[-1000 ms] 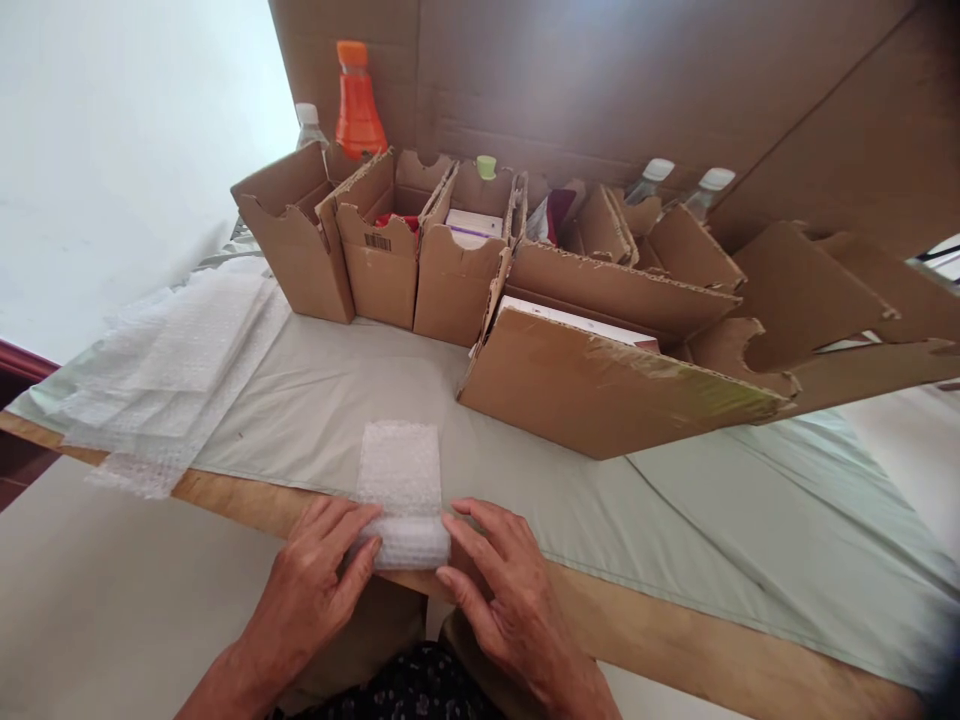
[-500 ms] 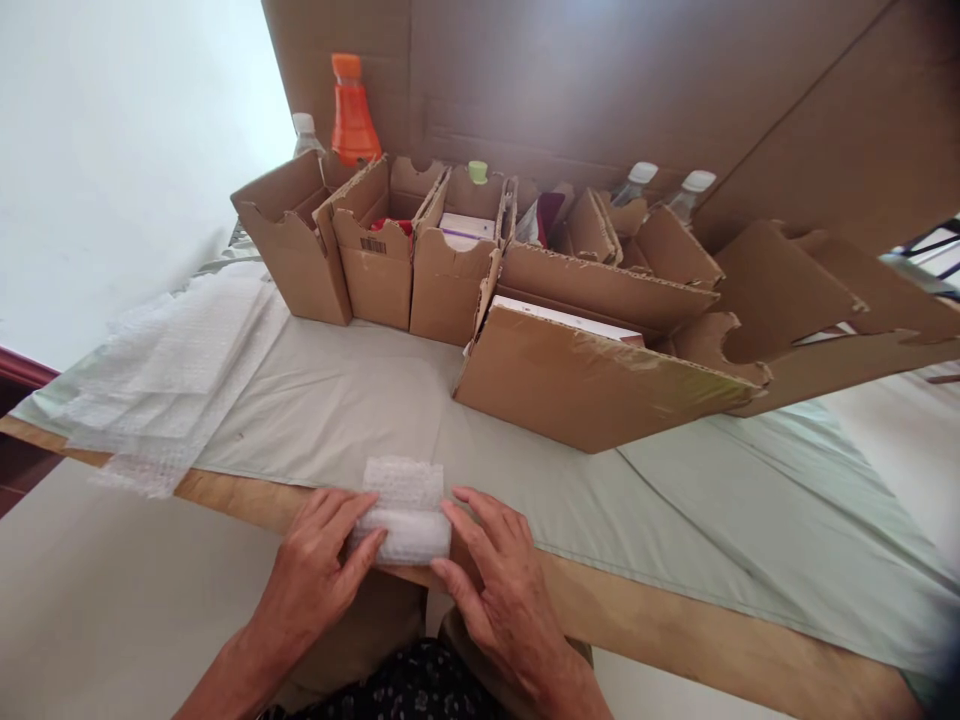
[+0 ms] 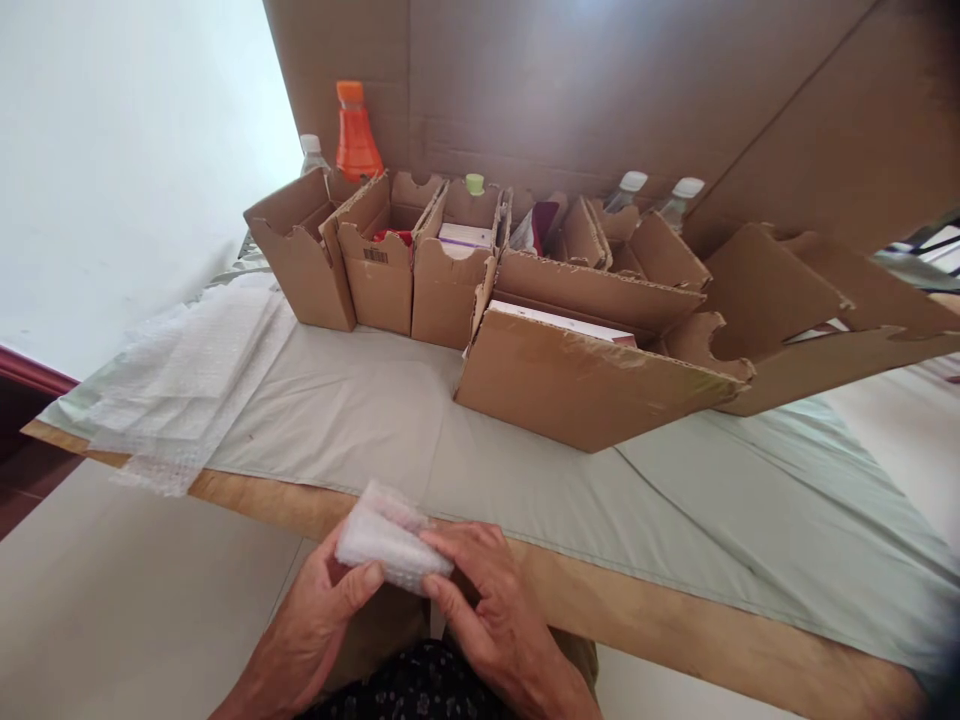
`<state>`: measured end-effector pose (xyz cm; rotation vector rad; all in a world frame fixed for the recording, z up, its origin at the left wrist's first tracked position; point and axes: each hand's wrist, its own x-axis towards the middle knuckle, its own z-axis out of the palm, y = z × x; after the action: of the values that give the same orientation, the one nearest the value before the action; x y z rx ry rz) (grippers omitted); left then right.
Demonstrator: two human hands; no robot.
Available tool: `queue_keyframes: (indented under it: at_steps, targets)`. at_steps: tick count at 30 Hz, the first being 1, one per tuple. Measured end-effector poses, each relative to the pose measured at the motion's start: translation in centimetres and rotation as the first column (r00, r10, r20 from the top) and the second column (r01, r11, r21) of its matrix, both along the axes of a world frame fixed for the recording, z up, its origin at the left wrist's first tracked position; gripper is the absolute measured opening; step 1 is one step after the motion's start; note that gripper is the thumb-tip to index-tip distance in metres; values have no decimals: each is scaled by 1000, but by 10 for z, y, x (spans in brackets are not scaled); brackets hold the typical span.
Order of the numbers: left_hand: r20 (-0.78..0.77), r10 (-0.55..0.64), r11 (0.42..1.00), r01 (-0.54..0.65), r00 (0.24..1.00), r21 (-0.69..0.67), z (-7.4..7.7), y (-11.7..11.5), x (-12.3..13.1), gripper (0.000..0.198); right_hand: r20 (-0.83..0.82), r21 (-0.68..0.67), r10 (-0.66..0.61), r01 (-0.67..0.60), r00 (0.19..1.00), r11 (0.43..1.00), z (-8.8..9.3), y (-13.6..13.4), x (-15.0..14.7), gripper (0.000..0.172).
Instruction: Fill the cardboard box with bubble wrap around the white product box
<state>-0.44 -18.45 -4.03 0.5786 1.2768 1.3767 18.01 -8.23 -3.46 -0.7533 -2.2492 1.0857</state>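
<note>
Both my hands hold a small roll of bubble wrap (image 3: 394, 545) at the table's front edge, just above my lap. My left hand (image 3: 326, 605) grips its left end, thumb on the near side. My right hand (image 3: 484, 590) pinches the right end between thumb and fingers. The roll is tilted, its left end higher, and a loose flap stands up at its far side. Whether anything is wrapped inside cannot be seen. To the left, a stack of flat bubble wrap sheets (image 3: 195, 370) lies on the cloth and hangs over the edge.
Several cardboard bins stand in a row behind, including a wide bin (image 3: 592, 380) holding a white box. An orange bottle (image 3: 358, 135) and bottles with white caps stand behind them, against a tall cardboard panel (image 3: 510, 90). A pale cloth (image 3: 360, 400) covers the table.
The bubble wrap roll has come off the table surface toward me and tilted. Both hands have closed more firmly around its ends, and its flat tail is now folded up.
</note>
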Motion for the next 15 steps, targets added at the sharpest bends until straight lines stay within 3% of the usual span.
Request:
queue_keyframes:
  at_steps: [2, 6, 8, 12, 15]
  targets:
    - [68, 28, 999, -31, 997, 31, 4, 9, 7, 58, 2, -43, -18, 18, 1000, 999, 0, -3, 9, 28]
    - [130, -64, 996, 55, 989, 77, 2, 17, 20, 55, -7, -249, -122, 116, 993, 962, -4, -8, 30, 71]
    - [118, -99, 993, 91, 988, 74, -4, 19, 26, 56, -27, -357, -113, 96, 993, 929, -6, -11, 35, 78]
    - [-36, -150, 989, 150, 988, -4, -19, 27, 36, 62, -70, -406, -180, 137, 981, 903, -1, -9, 48, 37]
    - [-239, -171, 978, 195, 956, 81, -28, 34, 42, 70, -45, -271, -306, 283, 951, 920, 26, 3, 77, 23]
